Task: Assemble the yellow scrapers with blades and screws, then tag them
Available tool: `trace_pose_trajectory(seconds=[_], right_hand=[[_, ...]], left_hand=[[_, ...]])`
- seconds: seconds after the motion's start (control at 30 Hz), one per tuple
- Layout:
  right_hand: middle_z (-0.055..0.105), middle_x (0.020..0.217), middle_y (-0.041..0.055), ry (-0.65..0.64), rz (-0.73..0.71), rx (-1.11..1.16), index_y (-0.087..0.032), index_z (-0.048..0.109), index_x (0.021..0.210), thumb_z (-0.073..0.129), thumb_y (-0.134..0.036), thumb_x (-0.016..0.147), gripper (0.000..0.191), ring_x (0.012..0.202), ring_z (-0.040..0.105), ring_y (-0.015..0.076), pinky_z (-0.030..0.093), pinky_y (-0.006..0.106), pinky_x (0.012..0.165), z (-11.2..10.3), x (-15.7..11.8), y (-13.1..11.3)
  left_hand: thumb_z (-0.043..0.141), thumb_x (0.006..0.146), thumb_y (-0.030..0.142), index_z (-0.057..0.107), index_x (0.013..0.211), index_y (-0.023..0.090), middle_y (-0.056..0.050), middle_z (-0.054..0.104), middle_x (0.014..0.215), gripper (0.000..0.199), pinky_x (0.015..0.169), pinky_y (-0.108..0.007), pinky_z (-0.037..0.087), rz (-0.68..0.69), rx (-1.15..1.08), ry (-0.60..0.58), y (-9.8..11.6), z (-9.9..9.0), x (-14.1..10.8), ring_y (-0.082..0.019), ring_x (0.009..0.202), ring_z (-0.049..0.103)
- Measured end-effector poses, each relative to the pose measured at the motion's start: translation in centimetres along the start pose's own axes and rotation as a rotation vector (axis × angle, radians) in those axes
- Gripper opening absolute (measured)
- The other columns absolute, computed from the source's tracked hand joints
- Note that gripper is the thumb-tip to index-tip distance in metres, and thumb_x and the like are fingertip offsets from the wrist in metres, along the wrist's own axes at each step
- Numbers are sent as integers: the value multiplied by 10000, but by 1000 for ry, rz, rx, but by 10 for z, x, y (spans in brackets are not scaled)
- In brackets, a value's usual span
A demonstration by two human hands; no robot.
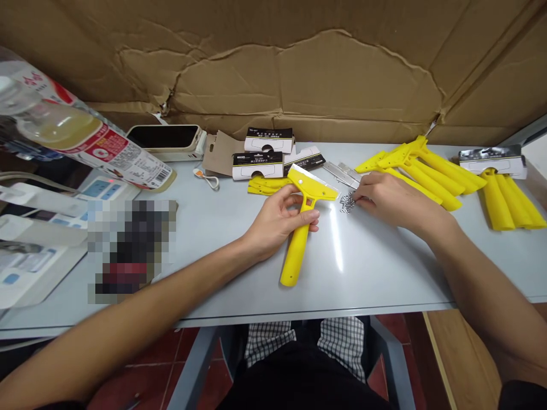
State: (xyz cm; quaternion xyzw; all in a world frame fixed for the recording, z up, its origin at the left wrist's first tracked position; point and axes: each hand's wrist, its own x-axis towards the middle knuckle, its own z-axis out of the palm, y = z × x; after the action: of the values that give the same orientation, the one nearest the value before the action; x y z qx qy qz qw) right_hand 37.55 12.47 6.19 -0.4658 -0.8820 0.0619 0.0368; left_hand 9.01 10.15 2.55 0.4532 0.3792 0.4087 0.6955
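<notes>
A yellow scraper (296, 250) with a metal strip along its head is held by the neck in my left hand (284, 219), its handle pointing toward the table's front edge. One silver screw shows in the head. My right hand (380, 196) is at a small pile of silver screws or nuts (346, 203), its fingertips pressed together at the pile's right side; whether a piece is between them is too small to tell. Just behind the pile lie thin metal blades (342, 173). Several yellow scraper handles (431, 173) are heaped behind my right hand.
Black-and-white boxes (257, 165) stand behind yellow pieces (267, 185). More yellow handles (506, 199) lie at the far right. On the left are a bottle (94, 142), a white-cased device (166, 141), a short cable (207, 179) and a blurred-out object (134, 247). Cardboard (277, 74) rises behind.
</notes>
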Motion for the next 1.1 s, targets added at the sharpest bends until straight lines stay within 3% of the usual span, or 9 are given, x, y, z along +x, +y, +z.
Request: trace_pose_trajectory(seconds=[0.27, 0.43, 0.7, 0.83, 1.1], right_hand=[[751, 1029, 110, 0, 40, -3, -209, 786, 919, 576, -229, 1010, 230, 807, 682, 245, 490, 425, 754, -18, -8, -6], [769, 1025, 86, 56, -33, 97, -232, 788, 956, 625, -278, 1006, 177, 845, 715, 256, 517, 420, 791, -29, -18, -20], [759, 1000, 97, 244, -294, 194, -224, 775, 955, 608, -228, 1063, 199, 921, 709, 257, 561, 409, 818, -17, -15, -42], [755, 995, 102, 334, -316, 208, -206, 776, 962, 596, -207, 1070, 210, 908, 695, 247, 560, 399, 801, -10, -10, -45], [758, 997, 102, 341, -269, 233, -212, 798, 952, 631, -207, 1045, 191, 931, 713, 263, 572, 412, 829, 1, -5, -45]], left_hand=[[924, 805, 204, 657, 1204, 168, -71, 654, 1230, 481, 719, -328, 700, 23, 84, -13, 2, 3, -3, -120, 724, 748], [947, 782, 206, 676, 1166, 164, -91, 663, 1295, 472, 719, -312, 697, 9, 113, -22, 1, 9, -7, -104, 744, 725], [959, 746, 157, 705, 1162, 176, -75, 700, 1242, 488, 737, -318, 686, -104, -21, -53, -2, 17, -18, -99, 711, 715], [957, 734, 128, 711, 1177, 174, -59, 692, 1226, 509, 725, -305, 676, -113, -36, -75, -4, 19, -21, -95, 703, 720], [978, 718, 122, 736, 1145, 175, -61, 717, 1252, 494, 700, -278, 672, -74, -2, -67, -7, 15, -19, -105, 712, 742]])
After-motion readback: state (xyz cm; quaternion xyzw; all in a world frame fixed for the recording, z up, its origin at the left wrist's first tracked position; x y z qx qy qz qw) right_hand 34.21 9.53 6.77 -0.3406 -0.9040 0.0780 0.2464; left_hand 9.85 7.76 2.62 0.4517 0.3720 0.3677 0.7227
